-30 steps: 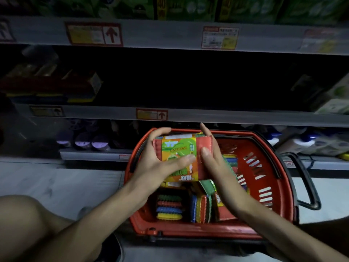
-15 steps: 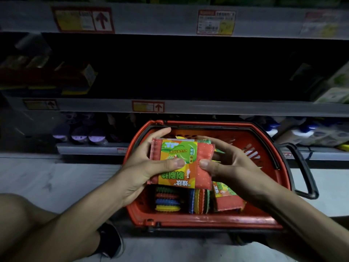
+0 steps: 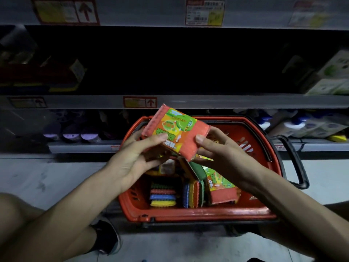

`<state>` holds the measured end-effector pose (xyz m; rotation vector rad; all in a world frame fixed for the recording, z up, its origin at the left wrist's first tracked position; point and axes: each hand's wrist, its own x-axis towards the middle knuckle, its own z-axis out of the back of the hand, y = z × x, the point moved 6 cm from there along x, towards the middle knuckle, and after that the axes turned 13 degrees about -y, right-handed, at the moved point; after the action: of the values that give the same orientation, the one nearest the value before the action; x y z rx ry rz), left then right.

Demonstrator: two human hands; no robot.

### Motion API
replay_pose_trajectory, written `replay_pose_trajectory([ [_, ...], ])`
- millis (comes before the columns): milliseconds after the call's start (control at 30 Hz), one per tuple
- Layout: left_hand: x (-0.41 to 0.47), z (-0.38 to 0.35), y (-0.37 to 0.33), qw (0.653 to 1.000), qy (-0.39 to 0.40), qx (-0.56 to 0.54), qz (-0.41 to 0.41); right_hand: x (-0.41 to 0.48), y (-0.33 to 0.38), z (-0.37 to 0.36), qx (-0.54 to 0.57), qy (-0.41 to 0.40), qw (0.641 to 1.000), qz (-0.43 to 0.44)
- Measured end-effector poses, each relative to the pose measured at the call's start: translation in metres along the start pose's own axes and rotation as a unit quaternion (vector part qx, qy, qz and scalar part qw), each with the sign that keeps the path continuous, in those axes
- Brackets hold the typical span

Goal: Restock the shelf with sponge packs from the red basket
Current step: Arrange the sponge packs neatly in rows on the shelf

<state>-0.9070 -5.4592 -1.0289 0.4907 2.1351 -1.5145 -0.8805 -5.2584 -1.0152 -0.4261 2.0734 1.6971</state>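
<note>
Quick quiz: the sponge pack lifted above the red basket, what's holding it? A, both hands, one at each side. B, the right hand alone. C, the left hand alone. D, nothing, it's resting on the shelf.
A: the left hand holds the sponge pack at its left side and the right hand pinches its right edge, above the red basket.

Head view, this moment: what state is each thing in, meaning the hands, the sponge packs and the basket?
Sponge pack: lifted above the basket, tilted, held by both hands.
Left hand: grips the pack's left side, thumb on its front.
Right hand: pinches the pack's right edge.
Red basket: on the floor, more packs inside.
Second pack: lying tilted in the basket.
Basket handle: folded down to the right.
</note>
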Motion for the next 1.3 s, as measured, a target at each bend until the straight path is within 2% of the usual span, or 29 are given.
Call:
replay_pose_trajectory([
  [67,0.003,0.003,-0.003,1.000,-0.008,-0.021,0.005,0.005,0.005,0.004,-0.049,0.009,0.999,0.003],
  [133,0.006,0.006,-0.011,0.999,-0.016,-0.029,-0.003,0.014,0.009,0.020,-0.116,-0.047,0.992,0.025],
  [167,0.008,0.007,-0.014,0.999,-0.021,-0.029,-0.008,0.023,0.007,0.034,-0.198,-0.106,0.973,0.060],
  [200,0.009,0.008,-0.017,0.999,-0.026,-0.029,-0.011,0.030,0.007,0.046,-0.298,-0.162,0.936,0.095],
  [233,0.009,0.009,-0.019,0.999,-0.031,-0.031,-0.011,0.037,0.002,0.057,-0.375,-0.195,0.899,0.109],
  [267,0.010,0.011,-0.020,0.999,-0.036,-0.035,-0.009,0.045,-0.007,0.066,-0.413,-0.201,0.884,0.091],
  [367,0.008,0.017,-0.018,0.998,-0.049,-0.042,0.016,0.059,-0.052,0.078,-0.331,-0.150,0.929,-0.073],
  [433,0.007,0.020,-0.015,0.997,-0.054,-0.039,0.033,0.057,-0.066,0.072,-0.306,-0.124,0.939,-0.101],
  [533,0.007,0.022,-0.013,0.997,-0.047,-0.052,0.041,0.057,-0.071,0.068,-0.275,-0.145,0.949,-0.045],
  [633,0.005,0.021,-0.013,0.997,-0.030,-0.059,0.030,0.052,-0.056,0.063,-0.287,-0.168,0.942,0.033],
  [867,0.004,0.040,-0.015,0.998,-0.042,-0.046,0.033,0.026,-0.003,0.035,-0.249,-0.136,0.946,0.157],
  [1167,-0.006,0.047,-0.017,0.995,-0.008,-0.092,0.027,0.014,0.020,-0.008,-0.038,-0.026,0.996,0.071],
  [1300,-0.006,0.048,-0.026,0.994,0.048,-0.098,0.013,0.016,0.012,-0.026,-0.022,-0.007,0.999,0.049],
])
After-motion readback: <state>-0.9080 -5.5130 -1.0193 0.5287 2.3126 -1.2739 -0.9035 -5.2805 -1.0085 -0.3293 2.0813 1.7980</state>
